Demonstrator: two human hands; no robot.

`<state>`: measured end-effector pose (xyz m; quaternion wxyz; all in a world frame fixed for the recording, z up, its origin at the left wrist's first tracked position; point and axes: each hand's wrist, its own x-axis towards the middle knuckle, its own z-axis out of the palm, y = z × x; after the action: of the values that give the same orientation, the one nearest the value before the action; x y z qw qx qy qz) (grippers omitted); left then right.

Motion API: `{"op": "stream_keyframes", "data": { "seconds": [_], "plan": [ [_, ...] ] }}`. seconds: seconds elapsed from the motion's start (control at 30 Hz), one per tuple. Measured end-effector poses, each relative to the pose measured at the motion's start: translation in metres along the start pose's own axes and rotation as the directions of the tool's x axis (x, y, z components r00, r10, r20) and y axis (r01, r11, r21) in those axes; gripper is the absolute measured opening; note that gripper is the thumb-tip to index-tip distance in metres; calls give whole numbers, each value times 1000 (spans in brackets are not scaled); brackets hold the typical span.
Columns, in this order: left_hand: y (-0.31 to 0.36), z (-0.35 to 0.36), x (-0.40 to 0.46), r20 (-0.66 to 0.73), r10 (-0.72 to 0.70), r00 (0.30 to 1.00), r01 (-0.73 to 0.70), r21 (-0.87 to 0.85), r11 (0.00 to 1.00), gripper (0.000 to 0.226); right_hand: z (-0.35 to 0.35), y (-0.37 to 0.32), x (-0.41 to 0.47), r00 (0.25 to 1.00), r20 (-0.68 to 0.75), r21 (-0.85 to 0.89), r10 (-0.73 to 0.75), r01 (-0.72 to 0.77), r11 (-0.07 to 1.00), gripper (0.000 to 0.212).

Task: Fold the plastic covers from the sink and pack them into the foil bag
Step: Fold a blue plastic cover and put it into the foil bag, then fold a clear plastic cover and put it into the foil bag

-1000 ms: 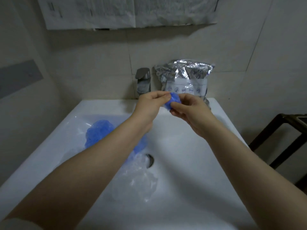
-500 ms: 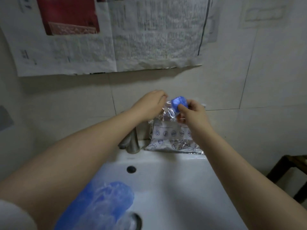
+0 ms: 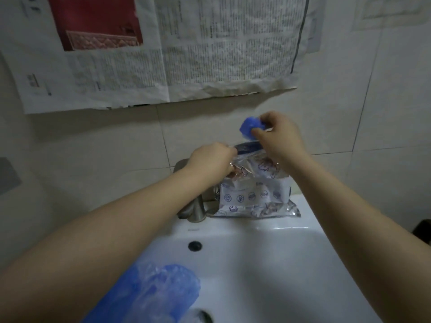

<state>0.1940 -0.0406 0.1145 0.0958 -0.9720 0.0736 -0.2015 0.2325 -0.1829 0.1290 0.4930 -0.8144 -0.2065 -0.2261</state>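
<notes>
Blue plastic made up the one folded cover [image 3: 249,128], a small compact wad pinched between the thumb and fingers of the right hand [image 3: 277,134] and held just above the open mouth of the foil bag [image 3: 254,194]; folded so tightly, it showed no clear long axis. One foil bag stood upright on the back ledge of the sink [image 3: 303,264], leaning against the tiled wall [image 3: 93,164], its long axis vertical and its mouth pointing up. The left hand [image 3: 210,159] gripped the left side of the bag's top edge with curled fingers, holding the mouth apart. The bag's contents could not be seen past a dark opening. One metal tap [image 3: 193,208] stood just left of the bag, touching or nearly touching it. Inside the sink basin lay a loose heap of blue covers [image 3: 161,292] at the lower left, partly hidden by the left forearm, so their number could not be counted; a clear piece of plastic lay at the heap's lower right edge near the drain. One overflow hole [image 3: 195,245] showed in the back wall of the basin. Two sheets of newspaper [image 3: 163,50] hung on the wall above.
</notes>
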Motion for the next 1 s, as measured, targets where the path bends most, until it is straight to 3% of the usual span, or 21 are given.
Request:
{"op": "stream_keyframes", "data": {
  "seconds": [0.1, 0.2, 0.3, 0.4, 0.5, 0.57, 0.63, 0.7, 0.8, 0.9, 1.0],
  "plan": [
    [4, 1, -12, 20, 54, 998, -55, 68, 996, 25, 6, -3, 6, 972, 231, -249, 37, 23, 968, 23],
    [4, -2, -19, 30, 50, 998, -52, 65, 997, 28, 7, -6, 5, 887, 441, -404, 139, 58, 913, 35],
    [9, -4, -24, 74, 18, 997, -20, 29, 999, 25, 5, -9, 5, 817, 513, -552, 265, 78, 830, 32],
    [12, -4, -26, 59, 7, 998, -3, -64, 998, 20, 9, -10, 4, 743, 571, -685, 350, 196, 702, 34],
    [8, 0, -22, 41, 3, 999, 3, -149, 989, 18, 11, -8, 9, 710, 618, -664, 336, 243, 707, 37],
    [5, 2, -18, 56, -5, 998, 14, -167, 986, 23, 12, -7, 11, 767, 585, -659, 264, 260, 705, 42],
    [3, 3, -12, 71, -39, 997, 53, -206, 977, 25, 14, -5, 9, 884, 452, -712, 117, 279, 644, 41],
    [2, 6, -4, 74, -88, 993, 103, -237, 966, 23, 13, -5, 0, 949, 308, -714, -65, 276, 644, 37],
    [1, 10, 8, 46, -161, 986, 167, -326, 930, 26, 8, -1, -21, 935, 184, -562, -303, 353, 748, 30],
    [2, 11, 9, 28, -152, 988, 149, -417, 897, 42, 7, 4, -51, 870, 82, -477, -487, 463, 747, 27],
    [1, 3, -9, -41, -155, 987, 115, -495, 862, 39, 11, 12, -84, 844, 187, -451, -503, 528, 719, 29]
  ]
}}
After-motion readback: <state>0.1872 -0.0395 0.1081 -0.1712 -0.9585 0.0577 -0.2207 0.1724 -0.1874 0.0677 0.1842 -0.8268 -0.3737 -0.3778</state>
